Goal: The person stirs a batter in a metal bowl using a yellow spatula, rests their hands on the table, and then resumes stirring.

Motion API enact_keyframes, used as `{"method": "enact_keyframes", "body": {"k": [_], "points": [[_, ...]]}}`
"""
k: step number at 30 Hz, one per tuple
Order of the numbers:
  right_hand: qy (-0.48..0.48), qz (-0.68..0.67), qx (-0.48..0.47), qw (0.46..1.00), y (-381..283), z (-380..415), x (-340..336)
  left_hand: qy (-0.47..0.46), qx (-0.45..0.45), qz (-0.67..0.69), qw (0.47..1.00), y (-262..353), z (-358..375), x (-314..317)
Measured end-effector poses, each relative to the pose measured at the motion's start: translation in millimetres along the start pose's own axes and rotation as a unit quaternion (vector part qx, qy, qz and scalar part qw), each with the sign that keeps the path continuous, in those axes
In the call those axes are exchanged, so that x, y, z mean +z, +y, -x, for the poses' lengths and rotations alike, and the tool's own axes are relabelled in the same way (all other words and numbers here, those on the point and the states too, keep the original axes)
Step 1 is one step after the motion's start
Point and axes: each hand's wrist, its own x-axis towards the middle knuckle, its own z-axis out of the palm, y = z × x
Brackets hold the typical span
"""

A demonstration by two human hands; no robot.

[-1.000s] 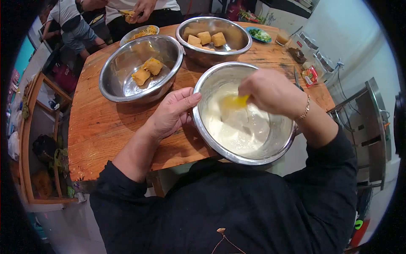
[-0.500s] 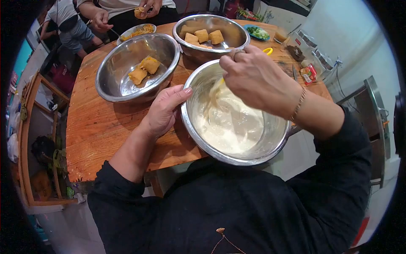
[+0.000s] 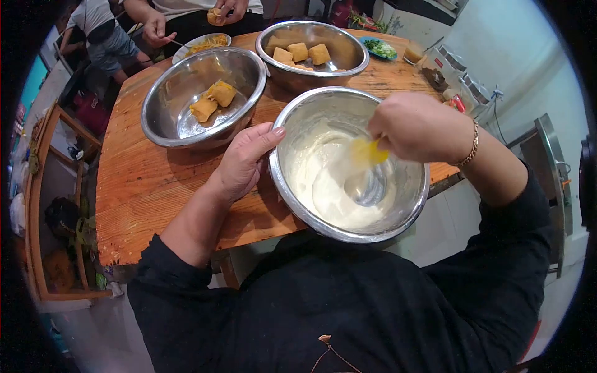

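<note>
My left hand (image 3: 247,155) grips the near-left rim of a steel mixing bowl (image 3: 287,198), thumb over the edge and fingers on the outside. Pale, creamy batter (image 3: 329,193) coats the tilted bowl's bottom and walls, with bare metal showing on its right side. My right hand (image 3: 413,127) is closed around a yellow-handled stirring tool (image 3: 371,151) over the bowl's right half. Motion smears the lower end of that tool, so its shape does not show.
A steel bowl (image 3: 149,127) with two stuffed tofu pieces (image 3: 211,101) stands left. Behind is another bowl (image 3: 264,55) holding several tofu blocks (image 3: 298,51). Across the wooden table (image 3: 143,199), a person (image 3: 158,28) holds a tofu piece beside a shredded-filling plate (image 3: 202,46). Chopped greens (image 3: 379,48) sit back right.
My right hand has swung right and lower across the bowl with the yellow-handled tool, baring metal in the batter. My left hand stays on the rim.
</note>
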Motion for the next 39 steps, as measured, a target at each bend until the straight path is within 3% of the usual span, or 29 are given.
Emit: {"method": "enact_keyframes", "body": {"k": [2, 6, 7, 10, 11, 14, 17, 18, 20, 23, 26, 27, 28, 33, 37, 39], "points": [[0.011, 0.11, 0.084, 0.99, 4.5, 3.3, -1.7, 0.002, -0.004, 0.007, 1.0, 1.7, 1.8, 2.9], [-0.122, 0.1, 0.074, 0.985, -6.0, 20.5, 7.2, -0.003, -0.006, 0.009, 1.0, -0.9, -1.0, -0.2], [-0.131, 0.053, 0.075, 0.987, -12.2, 25.3, 7.3, -0.002, -0.006, 0.011, 1.0, -0.2, -0.3, -0.1], [-0.126, -0.078, -0.069, 0.987, -18.8, 27.1, 13.8, -0.003, -0.005, 0.013, 1.0, 1.4, -0.5, 2.9], [-0.154, -0.118, -0.034, 0.98, -26.2, 19.3, 13.4, -0.002, -0.002, 0.011, 1.0, 1.4, -0.7, 2.7], [-0.058, -0.259, -0.041, 0.963, -19.3, -9.9, 37.3, -0.001, 0.0, 0.007, 1.0, 1.5, -1.7, 0.8], [0.037, -0.208, -0.067, 0.975, -1.0, -25.1, 50.5, 0.003, -0.001, 0.012, 1.0, 2.9, -0.6, 1.6], [-0.076, -0.299, 0.056, 0.95, -9.0, -16.6, 23.5, 0.004, -0.002, 0.015, 1.0, 3.1, -0.4, 1.8], [-0.108, -0.321, 0.07, 0.938, 12.7, -9.3, 16.2, 0.007, -0.006, 0.008, 1.0, 2.2, -1.3, -0.8], [-0.077, -0.198, 0.151, 0.965, 14.2, -0.6, 0.4, 0.007, -0.006, 0.006, 1.0, 0.6, -2.5, -1.6], [0.079, -0.054, -0.094, 0.991, 42.5, -24.2, 54.5, 0.006, -0.007, 0.0, 1.0, 1.8, -2.4, 0.3], [0.031, -0.117, -0.012, 0.993, 13.4, -24.2, 50.5, 0.007, -0.008, -0.003, 1.0, 2.4, -2.1, 0.7], [0.052, -0.144, -0.058, 0.987, 5.9, -24.6, 61.4, 0.009, -0.006, -0.004, 1.0, 2.1, -2.2, 0.3], [-0.053, -0.025, -0.025, 0.998, -13.7, 20.1, 19.7, 0.021, -0.007, 0.001, 1.0, 2.0, -1.0, 2.7], [0.102, 0.068, 0.067, 0.99, 14.7, 6.5, 34.5, 0.02, -0.01, -0.005, 1.0, 4.4, -0.9, 4.9], [0.21, 0.036, 0.002, 0.977, 27.0, -16.8, 58.6, 0.025, -0.008, -0.011, 1.0, 1.5, -1.7, 2.8]]}}
